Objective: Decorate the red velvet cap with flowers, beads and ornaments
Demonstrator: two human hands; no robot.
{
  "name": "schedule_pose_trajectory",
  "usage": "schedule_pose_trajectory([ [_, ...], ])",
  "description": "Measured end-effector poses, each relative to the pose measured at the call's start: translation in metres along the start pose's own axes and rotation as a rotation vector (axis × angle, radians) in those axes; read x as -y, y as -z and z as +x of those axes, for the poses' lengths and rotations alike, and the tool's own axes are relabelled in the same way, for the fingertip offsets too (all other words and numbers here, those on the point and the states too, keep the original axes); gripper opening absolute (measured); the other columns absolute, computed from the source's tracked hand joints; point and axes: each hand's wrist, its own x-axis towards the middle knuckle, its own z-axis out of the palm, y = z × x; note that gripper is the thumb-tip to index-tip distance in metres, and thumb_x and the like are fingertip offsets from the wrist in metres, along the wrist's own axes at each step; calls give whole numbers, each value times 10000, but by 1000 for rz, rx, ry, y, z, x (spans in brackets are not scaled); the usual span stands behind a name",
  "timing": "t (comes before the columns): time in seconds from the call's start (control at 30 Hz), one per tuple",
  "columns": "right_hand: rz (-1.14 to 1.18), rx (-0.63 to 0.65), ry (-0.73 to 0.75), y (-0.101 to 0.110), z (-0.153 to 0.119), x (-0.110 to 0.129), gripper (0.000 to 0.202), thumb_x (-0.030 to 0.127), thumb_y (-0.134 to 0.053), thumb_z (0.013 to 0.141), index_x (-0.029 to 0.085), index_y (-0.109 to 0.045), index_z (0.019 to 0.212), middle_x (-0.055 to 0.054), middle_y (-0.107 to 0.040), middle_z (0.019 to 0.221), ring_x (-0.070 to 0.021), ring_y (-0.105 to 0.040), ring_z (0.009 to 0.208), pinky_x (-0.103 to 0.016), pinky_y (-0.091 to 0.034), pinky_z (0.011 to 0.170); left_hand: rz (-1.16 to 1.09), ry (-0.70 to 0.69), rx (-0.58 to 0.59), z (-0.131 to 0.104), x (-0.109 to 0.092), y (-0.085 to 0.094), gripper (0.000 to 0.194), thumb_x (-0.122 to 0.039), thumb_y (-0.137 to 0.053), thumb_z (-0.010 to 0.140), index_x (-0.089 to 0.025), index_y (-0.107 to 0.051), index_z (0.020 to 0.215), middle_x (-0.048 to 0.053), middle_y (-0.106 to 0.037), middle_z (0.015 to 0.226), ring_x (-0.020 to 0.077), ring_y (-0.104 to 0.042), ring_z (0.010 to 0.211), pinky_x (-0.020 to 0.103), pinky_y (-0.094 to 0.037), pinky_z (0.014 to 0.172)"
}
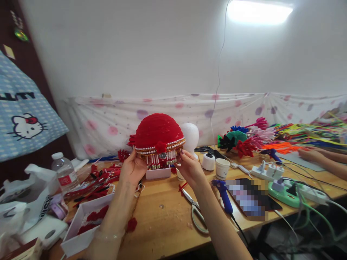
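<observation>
You held the red domed hat up over the table; pearl band and bead fringe along its rim; left hand cupped its edge, right hand pinched the fringe; scissors lay near.

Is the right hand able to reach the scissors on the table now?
Probably yes. The scissors lie uncovered on the table, just below the right hand. But that hand is holding the red headdress and must release it first.

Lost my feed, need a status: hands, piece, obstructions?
Left hand and right hand hold red domed beaded headpiece by its rim, above small white box. Scissors lie on wooden table.
</observation>
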Motion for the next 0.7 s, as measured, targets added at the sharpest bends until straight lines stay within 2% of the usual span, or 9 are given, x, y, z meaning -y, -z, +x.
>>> schedule_pose_trajectory([
  [0.17, -45, 26, 12, -2, -4, 0, 319, 390, -927, 513, 220, -710, 673, 17, -635, 660, -130, -538, 673, -269, -431, 676, 4, 3, -4, 0, -2, 0, 427, -164, -285, 1018, -202, -638, 1255, 45, -798, 881, 167, -746, 727, 363, -542, 894],
  [0.27, -65, 10, 7, 1, -8, 1, 328, 383, -919, 518, 226, -724, 731, 14, -645, 701, -132, -544, 688, -277, -449, 694, 11, 7, -7, 0, -6, 2, 408, -174, -311, 1015, -208, -617, 1283, 48, -797, 895, 172, -742, 686, 371, -551, 865],
  [0.37, -81, -37, 16, 14, -10, 2, 347, 338, -881, 541, 231, -736, 837, -2, -672, 800, -136, -554, 708, -290, -474, 705, 12, -1, -5, 2, -10, 5, 408, -160, -316, 1011, -212, -603, 1296, 49, -797, 884, 167, -730, 628, 378, -558, 846],
  [0.43, -88, -86, 43, 27, -8, 3, 312, 312, -840, 550, 226, -719, 825, 1, -659, 781, -139, -550, 701, -292, -482, 694, 4, -23, 3, 3, -13, 6, 400, -152, -331, 1006, -210, -600, 1297, 53, -797, 904, 170, -737, 661, 373, -555, 855],
  [0.57, -89, -161, 116, 50, -4, 14, 187, 304, -741, 575, 234, -604, 680, 48, -497, 594, -124, -446, 554, -289, -470, 596, -2, -69, 14, 5, -19, 4, 373, -157, -380, 991, -214, -606, 1283, 58, -794, 948, 196, -750, 771, 392, -547, 882],
  [0.63, -85, -164, 146, 55, -5, 22, 197, 307, -707, 578, 239, -527, 625, 70, -375, 537, -116, -365, 499, -282, -451, 546, 6, -89, 10, 6, -24, 3, 363, -166, -380, 993, -219, -622, 1258, 52, -796, 932, 197, -750, 773, 387, -553, 863],
  [0.7, -83, -164, 169, 54, -7, 29, 224, 311, -693, 580, 237, -482, 601, 76, -315, 524, -111, -322, 486, -272, -442, 532, 22, -105, 3, 8, -30, 2, 357, -173, -372, 998, -218, -636, 1235, 45, -797, 899, 187, -747, 749, 366, -560, 831],
])
